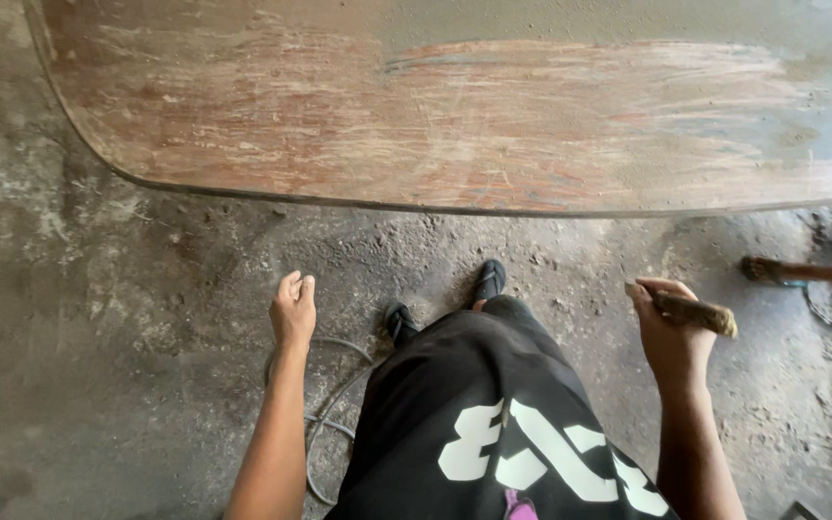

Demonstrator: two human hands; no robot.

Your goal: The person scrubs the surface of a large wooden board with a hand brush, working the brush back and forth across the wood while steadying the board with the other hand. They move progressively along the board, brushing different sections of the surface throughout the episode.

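Head view: brush (695, 312), short and worn, clamped in right hand (668, 332) at lower right of frame, fingers wrapped tight round its handle, bristle end poking toward the right edge. Left hand (294, 310) empty at centre left, fingers loosely curled together, hanging over bare concrete floor (98, 318). Big scuffed reddish panel (455, 125) stretched across the top, well apart from brush. Grey cable (334, 409) looped on floor just by sandalled feet (445, 300); likely snag or trip if stepped into. Another person's foot (763, 269) at right edge, near brush; possibly struck by a careless swing. Gritty floor, maybe slippery underfoot.
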